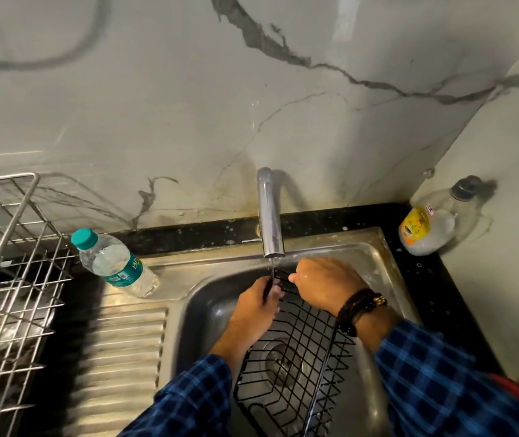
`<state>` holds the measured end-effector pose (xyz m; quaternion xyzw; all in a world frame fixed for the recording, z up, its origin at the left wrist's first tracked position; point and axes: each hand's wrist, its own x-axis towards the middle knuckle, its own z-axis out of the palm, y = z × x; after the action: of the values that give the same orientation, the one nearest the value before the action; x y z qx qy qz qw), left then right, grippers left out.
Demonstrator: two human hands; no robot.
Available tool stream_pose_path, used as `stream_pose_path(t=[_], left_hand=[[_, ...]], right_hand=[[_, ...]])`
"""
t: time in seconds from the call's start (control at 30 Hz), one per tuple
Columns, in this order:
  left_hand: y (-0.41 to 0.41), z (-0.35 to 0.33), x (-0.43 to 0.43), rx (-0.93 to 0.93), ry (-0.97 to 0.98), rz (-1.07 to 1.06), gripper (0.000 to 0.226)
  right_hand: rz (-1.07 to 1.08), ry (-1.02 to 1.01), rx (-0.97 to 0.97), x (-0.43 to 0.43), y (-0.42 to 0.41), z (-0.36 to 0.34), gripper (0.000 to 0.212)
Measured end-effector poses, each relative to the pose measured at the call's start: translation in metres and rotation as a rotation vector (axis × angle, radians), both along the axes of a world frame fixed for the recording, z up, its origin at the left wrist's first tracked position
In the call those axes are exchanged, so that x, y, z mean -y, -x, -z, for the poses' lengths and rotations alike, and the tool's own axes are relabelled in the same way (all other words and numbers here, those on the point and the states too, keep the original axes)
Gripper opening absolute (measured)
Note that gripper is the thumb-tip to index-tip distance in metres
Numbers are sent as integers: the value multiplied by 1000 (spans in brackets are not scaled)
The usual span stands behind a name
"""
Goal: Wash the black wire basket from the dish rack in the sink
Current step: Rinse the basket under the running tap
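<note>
Water ran thinly from the tap [270,216] onto the black wire basket [297,370], tilted up inside the sink [203,316]. I saw the left hand [256,302] gripping its top rim and the right hand [326,283] curled over the same edge alongside.

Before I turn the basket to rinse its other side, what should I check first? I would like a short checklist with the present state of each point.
1. Left hand grip on the black wire basket: the fingers curl round its upper rim. Ok.
2. Right hand grip: it lies on the same rim, but its fingers are hidden. Cannot tell.
3. Water: a thin stream falls from the tap onto the rim. Ok.
4. Basket inside the sink: tilted, with its lower end down in the bowl. Ok.
5. Water bottle on the left ledge: apart from the basket. Ok.
</note>
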<state>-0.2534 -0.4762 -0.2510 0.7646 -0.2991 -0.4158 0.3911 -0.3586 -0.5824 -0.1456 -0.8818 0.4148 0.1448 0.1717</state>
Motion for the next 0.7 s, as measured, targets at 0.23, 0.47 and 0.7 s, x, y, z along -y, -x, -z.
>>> stream_pose_path(t=[0.23, 0.47, 0.7], left_hand=[[-7, 1, -9, 134, 26, 108, 34], [-7, 37, -60, 225, -89, 300, 36], [3, 6, -28, 456, -6, 127, 36]], right_hand=[[39, 1, -4, -1, -5, -11, 32], [137, 108, 31, 4, 15, -7, 36], [173, 55, 60, -10, 21, -7, 35]])
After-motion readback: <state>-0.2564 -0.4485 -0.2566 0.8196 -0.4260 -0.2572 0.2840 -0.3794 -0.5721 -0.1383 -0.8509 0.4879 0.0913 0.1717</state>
